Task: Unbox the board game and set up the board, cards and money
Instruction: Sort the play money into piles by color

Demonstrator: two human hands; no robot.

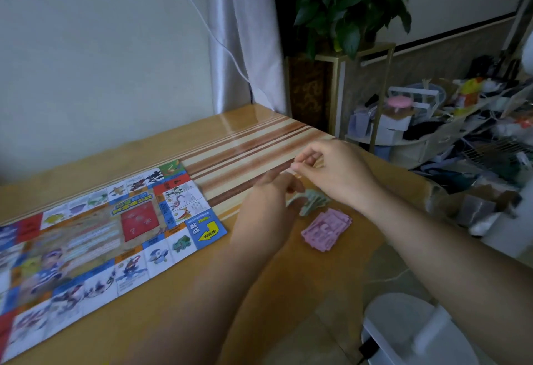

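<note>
table (173,307): one board (101,235) cut off left, one pink stack (327,227); my left hand (268,206) grips half-hidden green notes (313,201), right hand (337,174) pinches a blurred slip (296,174)

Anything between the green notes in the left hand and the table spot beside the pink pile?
Nothing visible. The left hand grips the green notes close beyond the pink pile; the table around it shows no other object. The right hand is above the notes, not under them. The board lies to the left.
</note>
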